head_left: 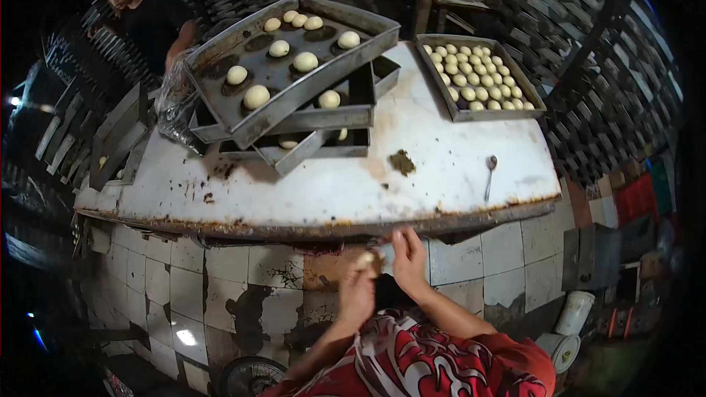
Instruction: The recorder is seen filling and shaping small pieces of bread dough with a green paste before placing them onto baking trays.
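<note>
My left hand [356,295] is closed around a small pale lump of dough [365,258], just short of the table's near edge. Beside it, my right hand [409,259] is raised with its fingers stretched upward; nothing shows in it, though the fingertips are slightly blurred. Both hands are apart, above the tiled floor. On the white-topped table [309,195] several metal trays are stacked askew, and the top tray [323,90] carries several pale dough balls [305,62]. To the right, another tray [485,115] holds rows of smaller dough balls [482,93].
A spoon [490,169] and a brown clump [401,162] lie on the table. Clear plastic [175,106] hangs beside the stack. A person in dark clothing [152,23] stands at far left. A white bucket [574,313] and a wheel [252,377] are on the floor.
</note>
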`<state>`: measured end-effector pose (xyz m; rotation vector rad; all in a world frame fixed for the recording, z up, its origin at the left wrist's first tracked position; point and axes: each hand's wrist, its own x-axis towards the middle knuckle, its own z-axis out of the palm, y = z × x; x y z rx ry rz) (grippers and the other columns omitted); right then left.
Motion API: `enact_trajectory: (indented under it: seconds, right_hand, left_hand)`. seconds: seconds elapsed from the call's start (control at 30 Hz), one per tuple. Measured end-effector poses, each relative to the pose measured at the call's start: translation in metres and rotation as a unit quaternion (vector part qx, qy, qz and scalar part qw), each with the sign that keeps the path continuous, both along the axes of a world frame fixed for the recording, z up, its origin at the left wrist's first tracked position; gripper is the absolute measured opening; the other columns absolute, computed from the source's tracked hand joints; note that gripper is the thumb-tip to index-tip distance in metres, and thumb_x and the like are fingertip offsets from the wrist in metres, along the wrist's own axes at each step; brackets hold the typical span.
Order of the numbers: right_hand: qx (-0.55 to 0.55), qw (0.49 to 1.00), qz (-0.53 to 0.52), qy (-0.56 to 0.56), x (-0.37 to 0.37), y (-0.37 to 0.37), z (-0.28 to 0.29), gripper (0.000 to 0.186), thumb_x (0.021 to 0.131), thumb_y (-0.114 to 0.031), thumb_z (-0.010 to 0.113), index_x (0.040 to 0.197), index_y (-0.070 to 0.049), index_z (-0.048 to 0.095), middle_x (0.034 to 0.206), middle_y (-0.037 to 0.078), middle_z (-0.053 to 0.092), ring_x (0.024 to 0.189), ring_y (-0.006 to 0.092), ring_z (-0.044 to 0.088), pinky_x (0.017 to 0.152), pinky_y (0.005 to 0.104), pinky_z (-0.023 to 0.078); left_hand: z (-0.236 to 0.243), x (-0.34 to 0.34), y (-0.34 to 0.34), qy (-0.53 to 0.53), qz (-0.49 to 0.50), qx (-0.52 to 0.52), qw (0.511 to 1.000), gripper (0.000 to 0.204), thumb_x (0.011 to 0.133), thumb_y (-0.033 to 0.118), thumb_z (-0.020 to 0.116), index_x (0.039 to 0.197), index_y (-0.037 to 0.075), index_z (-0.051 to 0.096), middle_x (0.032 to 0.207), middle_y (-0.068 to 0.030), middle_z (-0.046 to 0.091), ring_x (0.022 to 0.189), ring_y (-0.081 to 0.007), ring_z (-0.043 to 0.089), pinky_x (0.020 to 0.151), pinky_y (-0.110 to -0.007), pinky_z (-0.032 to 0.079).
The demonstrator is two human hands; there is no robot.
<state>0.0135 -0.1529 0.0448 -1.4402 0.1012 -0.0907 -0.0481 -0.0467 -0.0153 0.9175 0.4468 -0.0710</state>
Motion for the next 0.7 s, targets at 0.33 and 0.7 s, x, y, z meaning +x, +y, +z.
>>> enact_trajectory:
  seconds: [0.33, 0.7]
  right_hand:
    - [-0.503, 0.841, -0.081, -0.180, 0.141, -0.074, -0.069, 0.039, 0.079, -0.028, 0.066, 0.100, 0.005, 0.060, 0.103, 0.026, 0.056, 0.095, 0.0397, 0.053, 0.082, 0.0460, 0.044]
    - [-0.520, 0.822, 0.010, -0.233, 0.171, -0.085, -0.082, 0.016, 0.076, -0.011, 0.066, 0.089, 0.000, 0.064, 0.092, 0.018, 0.058, 0.090, 0.0368, 0.051, 0.079, 0.0425, 0.045]
  left_hand:
    - [-0.009, -0.180, 0.045, 0.027, 0.060, -0.128, 0.990, 0.039, 0.088, 0.017, 0.052, 0.120, -0.005, 0.048, 0.119, -0.0167, 0.055, 0.110, -0.0297, 0.054, 0.097, -0.040, 0.041]
    - [-0.068, -0.236, 0.017, 0.128, 0.122, 0.086, 0.981, 0.030, 0.082, 0.013, 0.055, 0.108, -0.002, 0.058, 0.090, -0.0098, 0.062, 0.081, -0.0206, 0.061, 0.068, -0.030, 0.050]
